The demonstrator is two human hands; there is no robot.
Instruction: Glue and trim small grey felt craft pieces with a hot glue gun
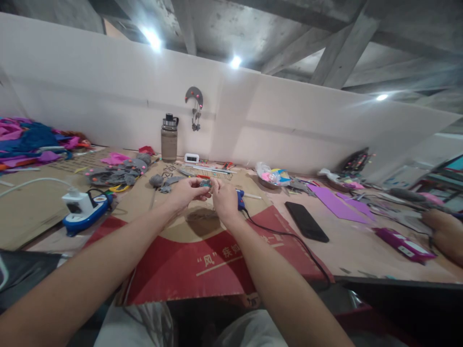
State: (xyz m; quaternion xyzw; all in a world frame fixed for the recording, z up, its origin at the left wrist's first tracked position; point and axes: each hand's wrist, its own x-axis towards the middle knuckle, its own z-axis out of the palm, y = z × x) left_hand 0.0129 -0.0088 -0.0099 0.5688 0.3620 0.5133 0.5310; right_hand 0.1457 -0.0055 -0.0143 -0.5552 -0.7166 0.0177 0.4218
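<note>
My left hand [188, 193] and my right hand [224, 198] meet over the cardboard, fingertips pinched together. Between them is a small teal piece [205, 183], mostly covered by the fingers and too small to make out further. Just right of my right hand lies a blue tool [240, 198], which looks like a glue gun, with a black cord [289, 234] running off to the right. Left of my left hand sit a grey ball [156, 181] and some grey felt scraps [171, 183]. Below both hands is a red and tan cardboard sheet [173, 277].
A water bottle [169, 140] and a small white clock [191, 158] stand along the back panel. At left is a blue power strip [87, 215] with a plugged-in charger. On the right lie a black phone [306, 221], purple sheets [338, 205] and another person's hand [444, 233].
</note>
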